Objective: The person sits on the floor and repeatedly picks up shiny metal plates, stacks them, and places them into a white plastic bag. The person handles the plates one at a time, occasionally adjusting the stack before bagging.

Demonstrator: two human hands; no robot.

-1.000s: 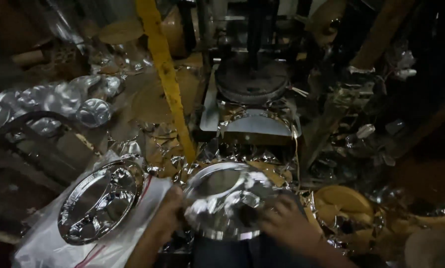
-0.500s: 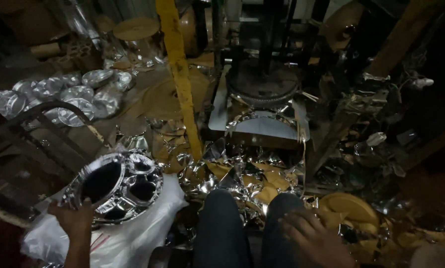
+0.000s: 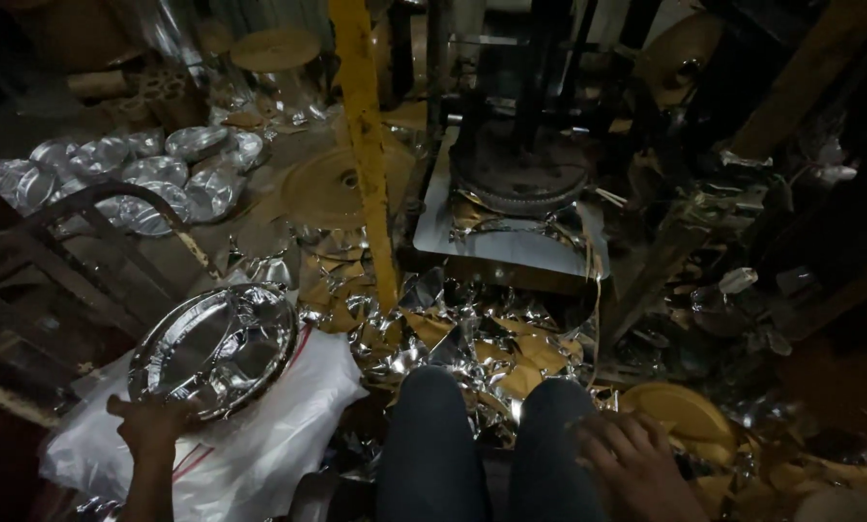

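Of the two hands, the left hand (image 3: 153,425) grips the near rim of one silver foil plate (image 3: 213,348) lying on a white plastic bag (image 3: 279,425), the right hand (image 3: 636,464) rests loose on a knee, with foil scraps (image 3: 472,338) littering the floor ahead and roughly eight foil bowls (image 3: 134,179) heaped far left.

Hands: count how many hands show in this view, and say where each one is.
2. The left hand grips the rim of the silver plate at lower left; the right hand rests by the right knee, lower right.
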